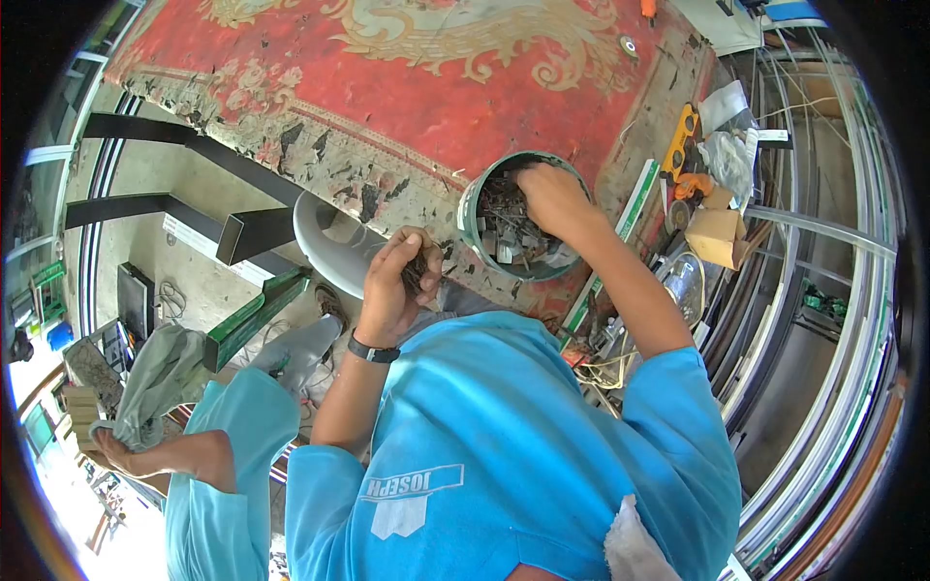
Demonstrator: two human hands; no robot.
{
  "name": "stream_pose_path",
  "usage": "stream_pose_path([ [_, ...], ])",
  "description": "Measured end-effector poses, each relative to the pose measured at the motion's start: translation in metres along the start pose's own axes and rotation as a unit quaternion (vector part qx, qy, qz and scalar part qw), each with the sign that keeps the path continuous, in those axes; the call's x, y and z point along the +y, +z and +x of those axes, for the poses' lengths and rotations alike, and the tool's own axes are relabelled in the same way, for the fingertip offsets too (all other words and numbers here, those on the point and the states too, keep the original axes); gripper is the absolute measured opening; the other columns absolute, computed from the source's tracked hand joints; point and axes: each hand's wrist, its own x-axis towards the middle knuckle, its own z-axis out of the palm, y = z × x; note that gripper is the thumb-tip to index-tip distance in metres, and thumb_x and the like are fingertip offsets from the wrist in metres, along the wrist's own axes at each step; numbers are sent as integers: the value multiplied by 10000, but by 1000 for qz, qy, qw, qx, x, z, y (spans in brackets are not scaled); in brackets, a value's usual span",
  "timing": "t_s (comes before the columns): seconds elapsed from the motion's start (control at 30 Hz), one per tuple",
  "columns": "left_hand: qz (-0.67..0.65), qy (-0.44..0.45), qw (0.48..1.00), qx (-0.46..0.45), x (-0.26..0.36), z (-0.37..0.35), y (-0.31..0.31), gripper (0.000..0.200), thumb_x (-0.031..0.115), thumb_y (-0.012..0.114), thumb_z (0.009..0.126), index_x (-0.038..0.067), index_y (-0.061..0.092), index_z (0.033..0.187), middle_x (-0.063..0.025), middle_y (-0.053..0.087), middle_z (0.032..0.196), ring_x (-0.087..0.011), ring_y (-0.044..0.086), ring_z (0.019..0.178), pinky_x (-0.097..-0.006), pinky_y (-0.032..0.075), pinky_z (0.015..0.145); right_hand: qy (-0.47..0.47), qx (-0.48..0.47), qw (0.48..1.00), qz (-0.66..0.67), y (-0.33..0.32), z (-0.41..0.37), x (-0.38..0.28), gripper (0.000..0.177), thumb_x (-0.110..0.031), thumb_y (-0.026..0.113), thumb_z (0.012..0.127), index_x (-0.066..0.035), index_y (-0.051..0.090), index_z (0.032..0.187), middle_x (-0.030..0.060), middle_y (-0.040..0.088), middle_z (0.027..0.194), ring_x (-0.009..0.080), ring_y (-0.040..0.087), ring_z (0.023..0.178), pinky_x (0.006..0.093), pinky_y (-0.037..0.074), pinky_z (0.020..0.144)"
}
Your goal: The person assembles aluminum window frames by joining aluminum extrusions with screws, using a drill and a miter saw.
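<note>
A green-rimmed bucket (468, 215) stands on the worn, red-patterned surface, holding a jumble of small dark metal pieces (506, 211) that look like screws and scraps. My right hand (554, 198) reaches over its far right rim, its fingertips down among the pieces and hidden from view. To the left of the bucket, my left hand (395, 276) is raised with the palm up and the fingers curled. It cups a handful of thin dark pieces (417, 273), too small to name surely. A dark band (374, 351) circles my left wrist.
Left of the surface are a grey curved chair back (325, 247) and black metal profiles (254, 232). A person in teal clothing (237, 426) is at the lower left. On the right lie a yellow level (681, 138), a cardboard box (715, 235) and long metal bars (823, 426).
</note>
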Motion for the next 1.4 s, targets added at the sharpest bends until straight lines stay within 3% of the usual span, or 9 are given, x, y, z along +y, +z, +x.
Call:
stream_pose_path([
  [0.2, 18, -4, 1000, -9, -5, 3, -4, 197, 270, 527, 1040, 74, 538, 1021, -30, 533, 772, -91, 441, 597, -209, 336, 439, -111, -34, 992, -40, 26, 3, -15, 344, -70, 592, 827, -95, 715, 1148, 251, 604, 1282, 373, 714, 916, 479, 580, 757],
  [0.3, 26, -10, 999, -19, -5, 3, -3, 205, 277, 533, 1037, 73, 535, 1016, -24, 522, 752, -90, 435, 587, -210, 335, 439, -92, -84, 989, -84, 22, -4, -16, 517, -60, 699, 731, -115, 676, 1245, 218, 616, 1273, 377, 704, 953, 464, 576, 792],
  [0.4, 47, -10, 999, -15, 1, -3, -1, 215, 283, 541, 1034, 71, 532, 1003, -19, 510, 729, -88, 428, 569, -211, 335, 438, -66, -160, 982, -70, -19, -17, -28, 512, -90, 728, 718, -93, 672, 1227, 188, 644, 1209, 361, 708, 943, 449, 576, 791],
  [0.5, 66, 3, 998, 12, 6, -9, -6, 223, 289, 547, 1032, 69, 532, 994, -16, 502, 714, -87, 427, 554, -215, 334, 434, -82, -149, 982, -82, -30, -37, -15, 449, -59, 725, 705, -46, 688, 1153, 160, 660, 1136, 360, 703, 935, 452, 575, 786],
  [0.6, 64, 4, 998, 17, 4, -8, -15, 226, 288, 548, 1033, 67, 531, 990, -16, 505, 717, -87, 433, 550, -218, 337, 434, -88, -239, 960, -115, -41, -45, -9, 350, -16, 696, 715, -11, 700, 1065, 149, 659, 1077, 358, 688, 960, 452, 568, 809],
  [0.8, 72, -3, 997, 12, 4, -5, -7, 237, 295, 543, 1036, 64, 530, 984, -15, 495, 713, -89, 432, 551, -220, 344, 441, -23, -170, 985, -1, -54, -41, -7, 234, -3, 637, 770, 18, 684, 999, 165, 654, 1035, 375, 655, 1010, 467, 543, 841],
  [0.9, 65, -3, 998, 12, 4, -4, -2, 255, 317, 537, 1039, 68, 534, 981, -16, 491, 714, -93, 435, 557, -220, 342, 441, -27, -4, 999, 27, -37, -22, 3, 223, -12, 627, 792, 18, 678, 1007, 184, 652, 1006, 394, 651, 989, 484, 539, 822],
  [1.2, 40, -13, 999, 27, 1, -4, -6, 272, 352, 563, 1012, 94, 515, 939, -10, 478, 708, -93, 427, 568, -220, 335, 441, 14, -43, 999, 2, -8, 4, -14, 167, -139, 662, 810, 9, 699, 879, 225, 690, 857, 421, 687, 831, 505, 565, 734],
  [1.4, 44, -18, 999, 24, 1, -2, -4, 259, 342, 542, 1021, 97, 504, 947, -8, 477, 714, -91, 424, 577, -220, 330, 446, 1, -43, 999, -10, 18, 13, -16, 93, -61, 638, 788, 0, 703, 815, 252, 700, 866, 410, 709, 846, 486, 574, 702],
])
